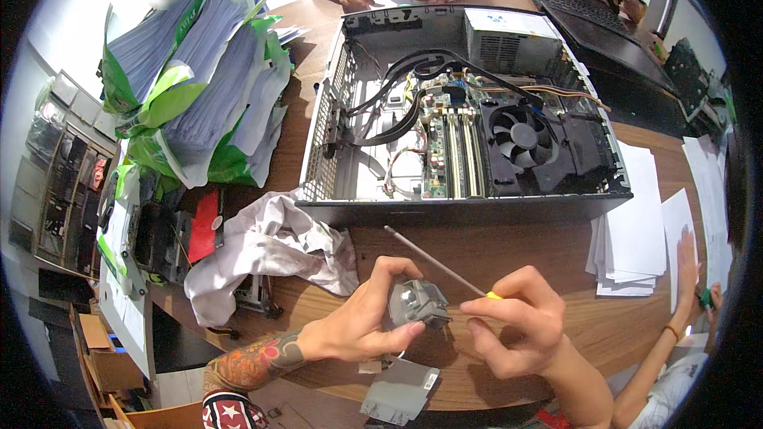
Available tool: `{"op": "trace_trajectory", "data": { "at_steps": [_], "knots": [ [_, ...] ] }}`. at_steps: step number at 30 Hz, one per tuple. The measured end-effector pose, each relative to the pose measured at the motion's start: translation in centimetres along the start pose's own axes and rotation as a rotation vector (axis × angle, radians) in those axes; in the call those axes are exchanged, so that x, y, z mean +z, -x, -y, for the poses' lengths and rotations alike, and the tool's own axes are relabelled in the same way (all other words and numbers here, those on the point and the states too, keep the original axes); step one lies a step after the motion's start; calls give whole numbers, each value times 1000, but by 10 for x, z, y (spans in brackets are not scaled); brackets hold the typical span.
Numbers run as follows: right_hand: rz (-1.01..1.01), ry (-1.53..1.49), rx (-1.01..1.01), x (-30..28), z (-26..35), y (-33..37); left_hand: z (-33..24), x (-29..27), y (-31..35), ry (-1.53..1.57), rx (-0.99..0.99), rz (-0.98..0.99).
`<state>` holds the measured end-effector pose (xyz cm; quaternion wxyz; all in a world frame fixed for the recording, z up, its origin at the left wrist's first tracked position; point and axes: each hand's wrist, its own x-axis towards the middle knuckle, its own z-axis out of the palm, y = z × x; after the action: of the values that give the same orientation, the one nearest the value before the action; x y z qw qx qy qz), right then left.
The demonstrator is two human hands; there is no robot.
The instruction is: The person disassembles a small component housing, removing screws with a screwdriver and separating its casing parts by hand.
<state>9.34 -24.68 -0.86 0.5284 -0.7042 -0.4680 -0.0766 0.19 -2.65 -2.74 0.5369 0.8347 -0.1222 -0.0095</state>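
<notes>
Fingers of the left hand (356, 327) pinch a small grey plastic housing (429, 307) between the curled index finger and the thumb. Fingers of the right hand (524, 319) are curled about the yellow-ended handle of a screwdriver (434, 259); its exact seat in the grip is hidden, and the right thumb stands apart from the index fingertip.

Handling, as judged from this position: keep the left pinch on the housing's outer edges, firm but without squeezing the plastic. Before applying the tool, turn its tip toward the work; at present the shaft points to the upper left of the frame, clear of the housing. Seat the tip squarely, press lightly, and keep the left fingertips out of its path.

Location: the housing is at lower centre of the frame, touching the left fingers and just beside the right fingertips, below the screwdriver shaft. A flat grey panel (401, 393) lies beneath it in the frame. The open computer case (445, 210) stands on the tabletop (501, 250) at upper centre.
</notes>
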Motion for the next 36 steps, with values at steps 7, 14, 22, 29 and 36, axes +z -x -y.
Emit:
{"op": "trace_trajectory", "data": {
  "at_steps": [7, 14, 22, 29, 36],
  "knots": [
    [-58, -19, 97, -15, 3, 0, -6, -5, -1, 305, -317, -29],
    [-169, -1, 108, -24, -2, -5, -8, -6, 2, 466, -450, -38],
    [-392, -253, 386, -19, 3, 5, -2, -4, 0, 479, -397, -88],
    [-362, -302, 417, -30, 7, 4, -2, 2, 1, 508, -303, -173],
    [-383, -495, 396, -35, 12, 9, -4, -2, -3, 441, -318, -125]
  ]
}}
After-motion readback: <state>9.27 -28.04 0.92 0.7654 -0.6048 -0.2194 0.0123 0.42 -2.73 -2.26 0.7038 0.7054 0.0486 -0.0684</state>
